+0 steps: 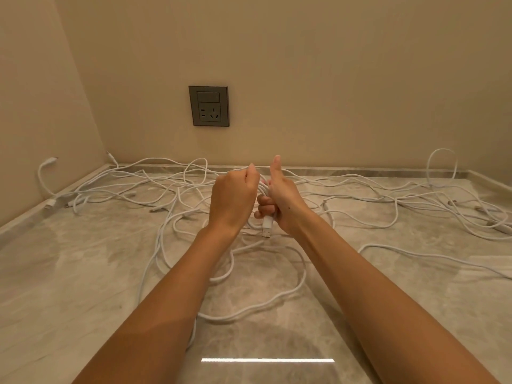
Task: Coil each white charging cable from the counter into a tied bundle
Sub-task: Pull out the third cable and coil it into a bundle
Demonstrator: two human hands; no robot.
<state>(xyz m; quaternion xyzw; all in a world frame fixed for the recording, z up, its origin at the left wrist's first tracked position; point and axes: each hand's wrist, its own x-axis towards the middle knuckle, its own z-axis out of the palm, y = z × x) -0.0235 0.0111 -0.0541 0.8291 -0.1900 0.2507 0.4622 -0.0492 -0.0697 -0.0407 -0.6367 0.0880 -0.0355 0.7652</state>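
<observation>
- Forearms (171,300) reach from the near edge of the counter (69,273) toward its middle, where both hands meet above the surface.
- Right hand (281,200): fingers curled round the held cable (265,189), thumb raised; the USB plug (267,227) hangs below the fist.
- Left hand (234,195): closed, its fingertips pinching what I take to be the same strand, just beside the right thumb.
- Loose cables (443,202) sprawl tangled from the far left corner to the right edge; I see none bundled.
- Step in hand, as I judge it: the first loops of one cable, early in the task.
- Next move calls for feeding slack from the left hand over the right fist without dragging in neighbouring strands.
- Wall socket (208,106), above the far edge, has nothing plugged in.
</observation>
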